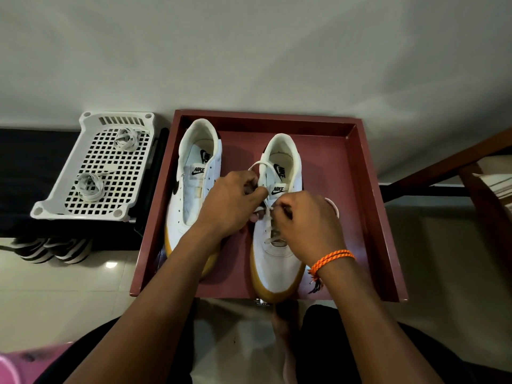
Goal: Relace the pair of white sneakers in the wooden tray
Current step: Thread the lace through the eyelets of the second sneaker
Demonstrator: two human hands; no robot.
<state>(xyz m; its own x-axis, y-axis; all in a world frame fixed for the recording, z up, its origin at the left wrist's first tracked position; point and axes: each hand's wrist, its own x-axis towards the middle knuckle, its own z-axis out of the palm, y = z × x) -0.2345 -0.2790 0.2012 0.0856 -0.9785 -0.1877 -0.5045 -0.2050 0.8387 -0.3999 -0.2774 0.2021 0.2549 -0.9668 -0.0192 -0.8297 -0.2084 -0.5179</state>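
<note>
Mid-lacing: left hand (231, 206) and right hand (303, 221) both pinching flat white lace (260, 169) over right-side white gum-soled sneaker (277, 256); risk — skipped eyelet, slipped end.

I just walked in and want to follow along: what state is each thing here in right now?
Left sneaker: in the tray, no lace.
Right sneaker: in the tray, partly laced.
Lace: threaded low, loose loop by the collar.
Left hand: pinching the lace.
Right hand: pinching the lace.
Wooden tray: holds both sneakers.
White basket: two coiled laces inside.
</note>
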